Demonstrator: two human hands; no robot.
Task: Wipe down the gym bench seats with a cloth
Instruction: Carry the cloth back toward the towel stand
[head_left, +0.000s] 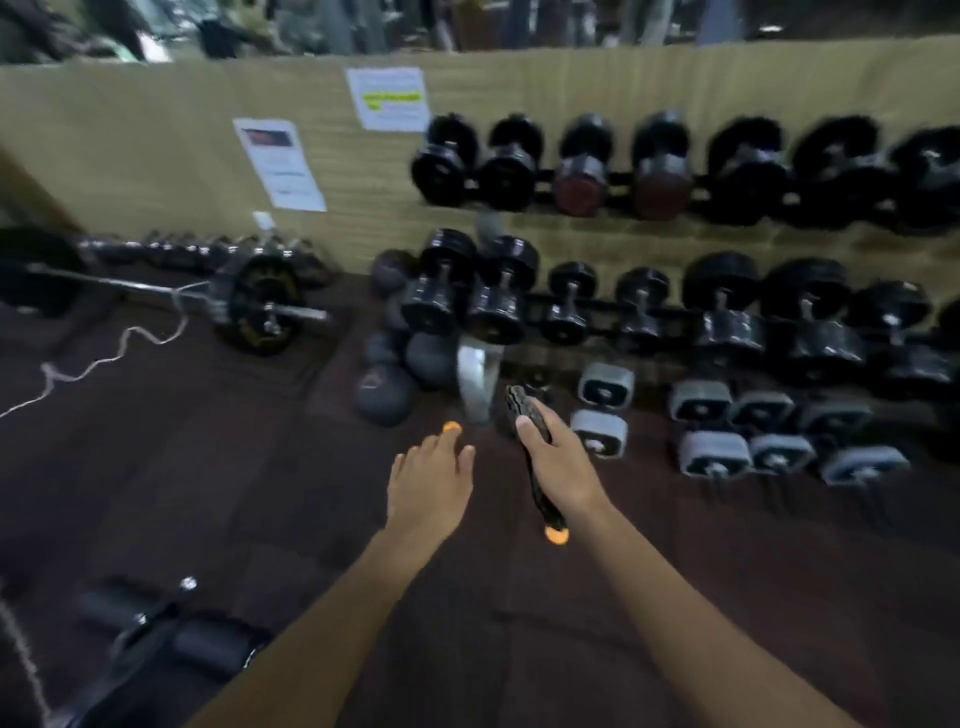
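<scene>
My right hand (558, 457) is closed around a long, dark, patterned item (530, 415), which may be the rolled cloth. It ends in an orange tip (557, 535) below my wrist. My left hand (428, 483) reaches forward beside it, palm down, fingers stretched out. A small orange spot (451, 427) sits right at its fingertips; I cannot tell whether it is held. Both hands hover over the dark floor in front of the dumbbell rack (623, 306). Black padded rollers of a bench (208, 649) show at the bottom left. The picture is blurred.
Two rows of black dumbbells fill the rack along the tan wall (156, 145), with grey dumbbells (711, 452) on the floor beneath. Dark medicine balls (387, 395) lie left of the rack's white leg (478, 379). A loaded barbell (260, 306) and a pale cord (104, 358) lie at the left.
</scene>
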